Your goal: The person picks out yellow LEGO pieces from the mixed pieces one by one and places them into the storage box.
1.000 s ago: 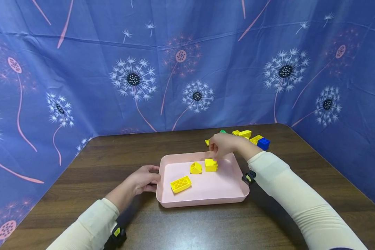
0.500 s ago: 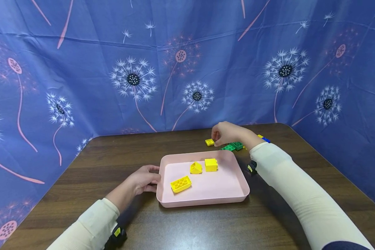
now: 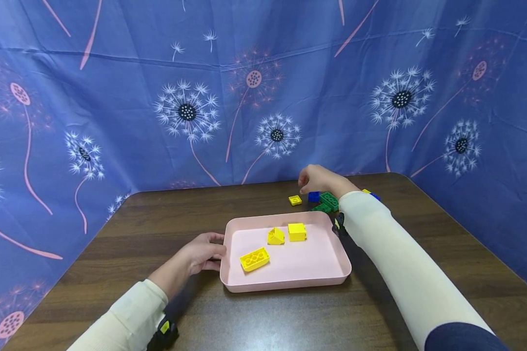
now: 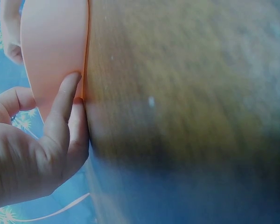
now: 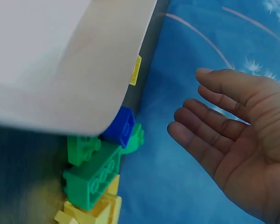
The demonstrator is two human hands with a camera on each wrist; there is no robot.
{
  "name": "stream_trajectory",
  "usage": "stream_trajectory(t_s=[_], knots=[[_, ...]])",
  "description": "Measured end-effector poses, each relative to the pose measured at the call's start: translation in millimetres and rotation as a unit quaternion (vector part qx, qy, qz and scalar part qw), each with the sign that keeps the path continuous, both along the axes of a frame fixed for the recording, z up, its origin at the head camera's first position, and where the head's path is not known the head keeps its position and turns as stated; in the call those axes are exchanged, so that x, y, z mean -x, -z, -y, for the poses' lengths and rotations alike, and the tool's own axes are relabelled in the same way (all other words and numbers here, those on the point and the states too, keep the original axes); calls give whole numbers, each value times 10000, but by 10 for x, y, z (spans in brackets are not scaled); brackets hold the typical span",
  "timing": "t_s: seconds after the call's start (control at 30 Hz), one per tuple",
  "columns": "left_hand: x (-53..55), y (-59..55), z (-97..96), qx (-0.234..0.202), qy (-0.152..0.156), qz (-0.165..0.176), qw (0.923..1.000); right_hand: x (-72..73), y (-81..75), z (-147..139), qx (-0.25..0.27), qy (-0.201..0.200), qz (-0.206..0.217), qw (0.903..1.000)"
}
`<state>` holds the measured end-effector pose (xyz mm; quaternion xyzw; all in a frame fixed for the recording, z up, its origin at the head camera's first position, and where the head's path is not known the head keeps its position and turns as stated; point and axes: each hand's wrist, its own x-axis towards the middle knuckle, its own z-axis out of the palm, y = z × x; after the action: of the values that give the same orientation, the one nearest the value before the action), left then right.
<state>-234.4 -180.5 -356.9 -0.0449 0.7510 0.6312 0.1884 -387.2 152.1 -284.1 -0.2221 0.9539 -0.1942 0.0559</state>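
My left hand (image 3: 202, 252) rests its fingers against the outer left wall of a pink tray (image 3: 290, 282); in the left wrist view the fingertips touch the wall from outside. Inside the tray lie a yellow toy brick with studs (image 3: 254, 259), a yellow sloped brick (image 3: 275, 236) and a yellow square brick (image 3: 296, 232). Beyond the tray, my right hand (image 3: 318, 179) hovers over loose bricks, fingers loosely bent and nothing in them. Closest below it are a blue brick (image 3: 314, 197), a green brick (image 3: 329, 201) and a flat yellow brick (image 3: 295, 200).
Another green brick (image 3: 321, 208) lies just behind the tray's far rim. Yellow bricks (image 5: 95, 210) and a rounded green piece (image 5: 134, 141) show in the right wrist view. A blue dandelion-print cloth (image 3: 276, 97) hangs behind the brown table (image 3: 180, 204).
My right hand has moved from above the tray's far rim back and up over the loose bricks, uncovering the green and blue ones. My left hand and the tray have stayed put.
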Motion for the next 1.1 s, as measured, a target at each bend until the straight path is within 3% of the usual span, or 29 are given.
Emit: stream_trajectory(t_s=[0.27,0.53,0.9,1.1], knots=[[-1,-4,-3,18,-30,34,10000,129,107,108,352,288,292,9985],[-3,1,4,-16,-19,-10,10000,200,314,268,687,577,585,9942],[37,39,19,-50,-7,-46,10000,199,473,367,-198,481,690,9963],[17,21,17,-84,3,3,10000,212,517,359,-312,615,561,9960]])
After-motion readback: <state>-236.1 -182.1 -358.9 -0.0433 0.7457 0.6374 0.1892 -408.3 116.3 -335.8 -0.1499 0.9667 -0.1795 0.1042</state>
